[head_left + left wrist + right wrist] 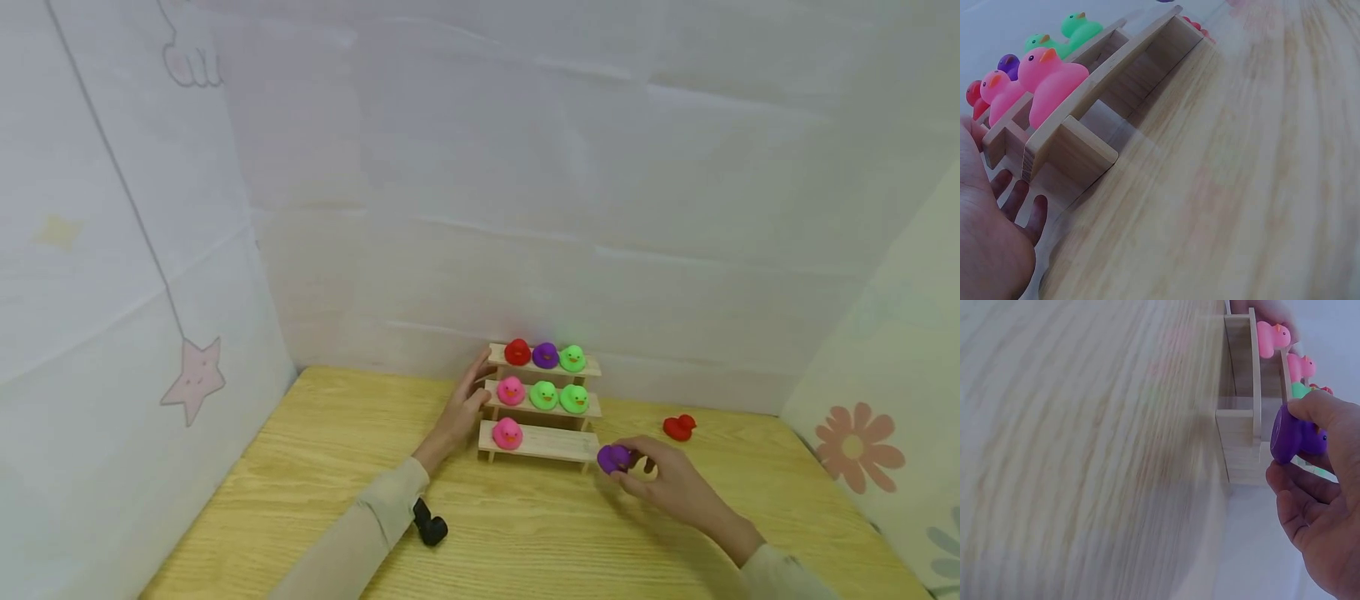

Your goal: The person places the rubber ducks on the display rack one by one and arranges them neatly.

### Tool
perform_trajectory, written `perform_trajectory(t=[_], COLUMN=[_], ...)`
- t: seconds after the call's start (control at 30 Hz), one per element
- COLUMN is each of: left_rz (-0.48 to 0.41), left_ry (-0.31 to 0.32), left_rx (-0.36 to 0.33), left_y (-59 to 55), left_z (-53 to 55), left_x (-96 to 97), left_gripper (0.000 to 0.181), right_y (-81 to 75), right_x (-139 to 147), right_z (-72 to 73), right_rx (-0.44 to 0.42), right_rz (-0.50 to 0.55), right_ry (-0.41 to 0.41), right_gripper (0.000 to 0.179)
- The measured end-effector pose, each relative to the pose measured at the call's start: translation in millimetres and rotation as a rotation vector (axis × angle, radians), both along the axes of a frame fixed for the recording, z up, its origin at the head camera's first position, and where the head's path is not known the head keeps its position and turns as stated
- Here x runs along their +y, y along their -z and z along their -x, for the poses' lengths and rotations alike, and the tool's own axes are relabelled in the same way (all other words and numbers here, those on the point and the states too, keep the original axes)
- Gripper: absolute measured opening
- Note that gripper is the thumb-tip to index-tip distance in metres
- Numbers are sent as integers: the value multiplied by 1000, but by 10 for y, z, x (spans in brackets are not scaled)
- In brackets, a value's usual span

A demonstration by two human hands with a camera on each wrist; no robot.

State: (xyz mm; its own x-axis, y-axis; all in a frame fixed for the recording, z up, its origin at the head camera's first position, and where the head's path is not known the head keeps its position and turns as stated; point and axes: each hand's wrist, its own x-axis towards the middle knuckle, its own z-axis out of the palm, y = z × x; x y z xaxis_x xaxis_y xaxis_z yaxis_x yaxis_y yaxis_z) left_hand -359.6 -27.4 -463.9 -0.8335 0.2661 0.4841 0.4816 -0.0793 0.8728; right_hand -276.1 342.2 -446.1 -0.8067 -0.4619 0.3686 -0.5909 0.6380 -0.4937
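Note:
My right hand [671, 483] pinches a purple rubber duck [613, 459] between thumb and fingers, just off the right end of the bottom step of a three-step wooden stand [551, 443]. In the right wrist view the duck's flat base [1279, 434] faces the table side. My left hand [457, 417] rests against the stand's left end, fingers loosely extended, thumb by the middle step. One pink duck [507, 434] sits at the left of the bottom step. Another pink duck [512, 391] and two green ducks [543, 396] stand on the middle step. Red [517, 352], purple [546, 356] and green [573, 359] ducks line the top.
A red duck [679, 427] lies on the wooden table [330, 467] to the right of the stand, behind my right hand. A small black object [431, 527] is beside my left sleeve. White printed cloth [525, 208] rises behind the table and along both sides.

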Motion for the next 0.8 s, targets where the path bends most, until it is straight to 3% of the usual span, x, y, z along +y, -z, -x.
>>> perform_trajectory(t=[0.23, 0.57, 0.8], left_rz=[-37, -6, -29], left_ry=[-4, -8, -55], left_rx=[1, 0, 20], left_y=[36, 32, 218], left_z=[32, 28, 178], left_x=[27, 3, 49], left_gripper=[72, 72, 73], right_y=[10, 61, 78], right_x=[-210, -576, -811], right_z=[104, 188, 235], right_rx=[17, -12, -50], right_rz=[20, 65, 57], right_ry=[-13, -46, 2], right_gripper=[37, 38, 35])
